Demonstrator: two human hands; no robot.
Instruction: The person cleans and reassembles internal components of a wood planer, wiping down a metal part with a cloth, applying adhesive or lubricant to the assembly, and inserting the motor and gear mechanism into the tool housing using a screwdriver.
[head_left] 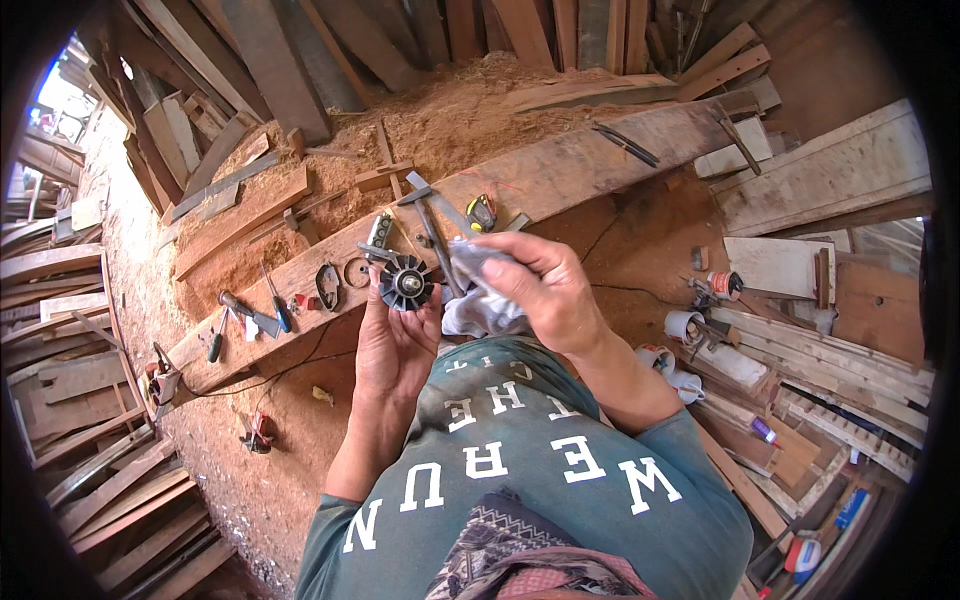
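Note:
Low in front of me, my left hand [392, 345] is closed around a motor rotor with a black finned fan [407, 283]. Its metal shaft end points up from the middle of the fan. To its right, my right hand [555, 290] grips a crumpled grey cloth [486, 312], part of which hangs down near my shirt. The cloth is beside the rotor; no contact between them shows. Just beyond the fan, a grey metal part with holes [380, 231] lies on the plank bench [570, 172]. A yellow-and-black tape measure [482, 212] rests past the cloth.
On the bench's left stretch are a blue-handled screwdriver [278, 310], a green-handled screwdriver [216, 345], a black ring-shaped part [328, 286] and a hammer-like tool [425, 205]. Sawdust [440, 110] and leaning boards [275, 65] lie beyond. Cans [684, 326] and timber stand at right.

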